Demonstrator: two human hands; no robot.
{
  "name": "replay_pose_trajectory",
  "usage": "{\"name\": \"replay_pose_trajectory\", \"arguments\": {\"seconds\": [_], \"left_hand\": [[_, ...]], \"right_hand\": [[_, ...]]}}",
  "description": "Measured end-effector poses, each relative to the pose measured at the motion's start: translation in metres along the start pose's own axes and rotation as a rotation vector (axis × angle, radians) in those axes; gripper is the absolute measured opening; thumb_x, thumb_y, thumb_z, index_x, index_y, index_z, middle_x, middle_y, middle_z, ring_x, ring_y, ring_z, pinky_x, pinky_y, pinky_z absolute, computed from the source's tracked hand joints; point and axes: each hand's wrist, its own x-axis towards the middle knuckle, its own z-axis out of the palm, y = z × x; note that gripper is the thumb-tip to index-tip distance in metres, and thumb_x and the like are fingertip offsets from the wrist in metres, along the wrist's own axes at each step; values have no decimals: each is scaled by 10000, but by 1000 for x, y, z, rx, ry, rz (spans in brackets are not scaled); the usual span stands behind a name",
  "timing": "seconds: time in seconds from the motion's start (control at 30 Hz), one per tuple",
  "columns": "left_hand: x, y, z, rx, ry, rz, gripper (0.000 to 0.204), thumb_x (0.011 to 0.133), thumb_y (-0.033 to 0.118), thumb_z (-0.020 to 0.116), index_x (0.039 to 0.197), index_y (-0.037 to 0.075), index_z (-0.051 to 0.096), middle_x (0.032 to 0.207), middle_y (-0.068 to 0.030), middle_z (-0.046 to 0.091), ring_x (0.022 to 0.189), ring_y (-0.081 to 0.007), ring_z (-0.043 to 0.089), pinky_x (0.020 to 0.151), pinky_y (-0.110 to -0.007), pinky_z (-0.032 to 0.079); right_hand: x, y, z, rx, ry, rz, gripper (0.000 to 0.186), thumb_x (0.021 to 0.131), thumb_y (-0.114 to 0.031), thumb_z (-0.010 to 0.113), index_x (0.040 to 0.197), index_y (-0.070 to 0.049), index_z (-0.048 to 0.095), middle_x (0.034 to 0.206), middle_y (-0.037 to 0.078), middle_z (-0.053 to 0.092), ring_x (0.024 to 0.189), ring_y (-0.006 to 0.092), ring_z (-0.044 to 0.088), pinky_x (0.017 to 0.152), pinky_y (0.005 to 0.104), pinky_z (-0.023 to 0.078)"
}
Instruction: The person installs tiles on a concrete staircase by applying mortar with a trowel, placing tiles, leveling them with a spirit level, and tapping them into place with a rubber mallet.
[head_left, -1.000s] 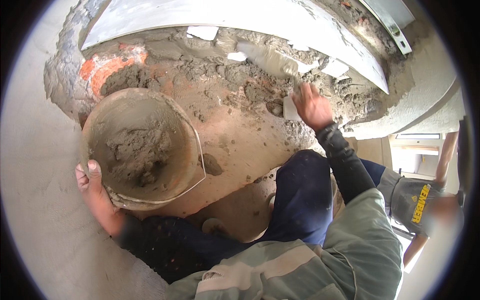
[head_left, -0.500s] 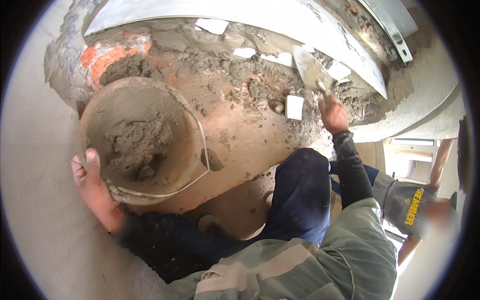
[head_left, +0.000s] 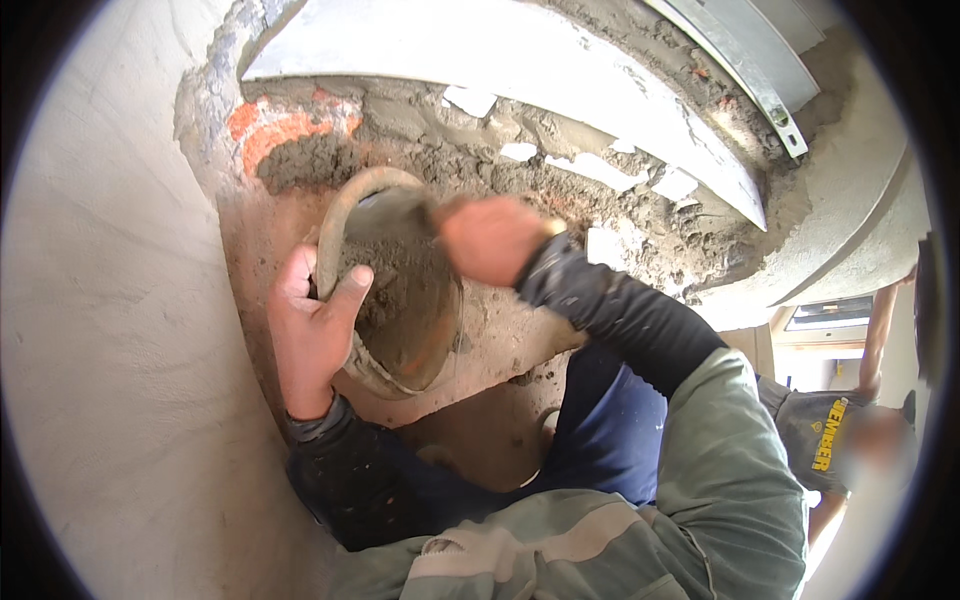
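My left hand (head_left: pixel 315 335) grips the rim of a mud-coloured bucket (head_left: pixel 375 378), thumb inside and fingers outside. The bucket is tilted, its mouth turned toward my right side. Wet grey mortar (head_left: pixel 385 285) lies inside. My right hand (head_left: pixel 495 240), smeared by motion, is closed round a trowel (head_left: pixel 400 214) at the bucket's far right rim. The trowel's blade reaches into the bucket mouth and is blurred and partly hidden. Beyond the bucket, rough mortar (head_left: pixel 310 160) is spread along the base of a long pale slab (head_left: pixel 440 50).
White tile pieces (head_left: pixel 470 100) sit in the mortar under the slab. A spirit level (head_left: pixel 780 115) rests at the upper right. A plastered wall (head_left: pixel 120 330) rises close on my left. Another person (head_left: pixel 815 430) stands at the far right with an arm raised.
My right hand has brought the trowel from the tile pieces by the slab left to the bucket. My left hand has tilted the bucket and shifted it rightward.
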Motion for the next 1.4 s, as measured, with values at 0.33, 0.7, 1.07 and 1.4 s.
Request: {"name": "replay_pose_trajectory", "arguments": {"seconds": [0.33, 0.7, 1.07, 1.4], "left_hand": [[-9, -5, -27, 14, -9, -3, 112, 905, 69, 687, 944, 26, 592, 828, 19, 595, 727, -43, 503, 639, -230, 431], [-3, -14, -26, -173, 128, 35, 216, 884, 113, 746, 810, 37, 558, 769, 49, 549, 706, -39, 448, 619, -243, 398], [-3, -9, -20, -145, 19, -10, 163, 891, 110, 725, 905, 49, 574, 777, 39, 539, 713, -35, 456, 630, -219, 387], [-3, -19, -31, -149, 86, 38, 190, 939, 138, 680, 867, 82, 513, 804, 57, 496, 723, -33, 410, 659, -208, 347]], "right_hand": [[-40, -7, 1, -92, 140, -88, 247, 973, -197, 517, 988, 33, 608, 779, 174, 599, 594, 264, 652, 467, 385, 528], [-32, -49, 52, 691, -160, -223, 358, 949, -292, 574, 907, 60, 625, 733, 299, 604, 752, 477, 626, 711, 520, 511], [-76, 2, 52, 1262, -354, 62, 358, 984, -301, 552, 756, -26, 576, 632, 118, 555, 504, 234, 523, 512, 407, 437], [-187, 84, 38, 795, 76, -207, 309, 863, -297, 721, 932, 1, 679, 611, 193, 591, 587, 376, 602, 570, 428, 484]]}}
